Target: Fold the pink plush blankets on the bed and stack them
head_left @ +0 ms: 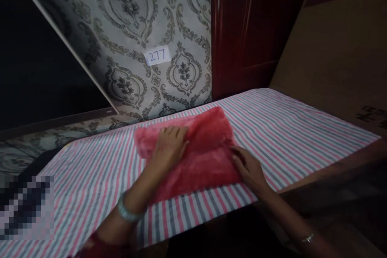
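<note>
A red plush cloth (199, 169) lies on the striped sheet, its far part rolled or folded into a thick bundle and its near part flat. My left hand (171, 143) grips the top of the bundle left of centre, its fingers bent over the far side. At the cloth's right edge, my right hand (248, 165) pinches the fabric beside the bundle between thumb and fingers. Part of the grip of each hand is hidden by the cloth or the hand itself. A pale bracelet circles my left wrist, and a thin silvery one my right.
The striped sheet (290, 129) covers a raised surface with a wooden front edge (320, 169). A large dark screen (45, 60) stands at the left, and a cardboard box (341, 44) at the right. Behind are patterned wallpaper with a paper label (157, 55) and a dark red panel (238, 32).
</note>
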{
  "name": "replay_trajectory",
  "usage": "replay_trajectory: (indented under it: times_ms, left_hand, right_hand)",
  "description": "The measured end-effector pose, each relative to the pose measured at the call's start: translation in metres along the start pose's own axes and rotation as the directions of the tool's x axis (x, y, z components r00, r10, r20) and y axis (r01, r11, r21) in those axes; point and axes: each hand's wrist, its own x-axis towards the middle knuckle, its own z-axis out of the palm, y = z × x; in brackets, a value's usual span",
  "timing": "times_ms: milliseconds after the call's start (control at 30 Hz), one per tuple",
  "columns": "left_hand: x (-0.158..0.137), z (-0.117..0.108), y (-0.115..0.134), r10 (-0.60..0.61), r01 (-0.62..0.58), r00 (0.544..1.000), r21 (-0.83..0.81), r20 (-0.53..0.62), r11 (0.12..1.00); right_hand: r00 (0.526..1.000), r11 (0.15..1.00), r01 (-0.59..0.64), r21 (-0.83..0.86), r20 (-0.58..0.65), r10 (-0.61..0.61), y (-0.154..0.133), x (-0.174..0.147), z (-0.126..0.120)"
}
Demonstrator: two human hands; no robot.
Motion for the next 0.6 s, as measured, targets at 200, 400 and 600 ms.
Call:
replay_trajectory:
  times_ms: [200,400,600]
  left_hand:
    - [-0.098,0.025,0.036,0.143,-0.139,0.989,0.099,-0.038,0.985]
    - [-0.123,0.048,0.018,0.183,-0.169,0.979,0.148,-0.089,0.974]
    - [-0.139,0.037,-0.014,0.041,-0.011,0.987,0.192,-0.157,0.981]
  right_hand:
    - [0.936,0.956,-0.148,0.252,-0.277,0.218,-0.016,0.001,-0.013]
    - [0.978,0.973,-0.163,0.164,-0.106,0.182,-0.020,0.002,-0.034]
    - [0.940,0.945,-0.311,0.103,0.176,0.291,-0.016,0.021,-0.055]
